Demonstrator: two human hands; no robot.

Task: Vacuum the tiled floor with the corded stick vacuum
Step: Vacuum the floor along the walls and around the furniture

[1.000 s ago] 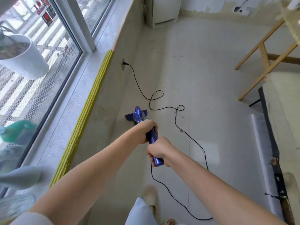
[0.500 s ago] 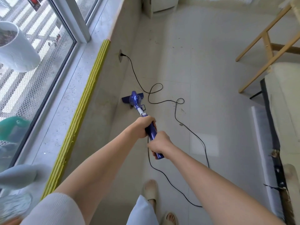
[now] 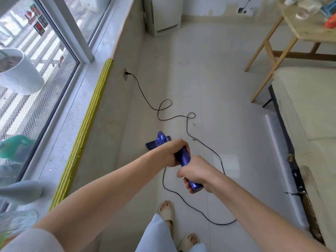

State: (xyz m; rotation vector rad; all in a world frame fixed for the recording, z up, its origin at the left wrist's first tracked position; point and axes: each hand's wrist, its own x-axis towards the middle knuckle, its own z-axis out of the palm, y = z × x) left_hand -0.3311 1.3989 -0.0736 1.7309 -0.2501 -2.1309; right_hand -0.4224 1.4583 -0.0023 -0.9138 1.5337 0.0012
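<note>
The blue stick vacuum stands on the pale tiled floor, and everything else is placed from it. To its left runs the low wall under the window, topped by a stone sill with a yellow ribbed strip along its edge — the vacuum's flat head lies near the foot of that wall but apart from it. To the vacuum's right, well apart, is the long edge of a cream mattress on a dark frame, and beyond that a wooden table. Between these two edges the floor stretches open ahead of the head, as far as a white cabinet at the far wall.

The black cord crosses that open stretch: it leaves a wall socket ahead and left of the vacuum, loops twice on the tiles, then curves round to the right of the handle and back past a sandalled foot.

The left hand grips the handle higher up (fingers wrapped fully round it); the right hand clamps the handle's lower end — both closed tight, no gap showing.
</note>
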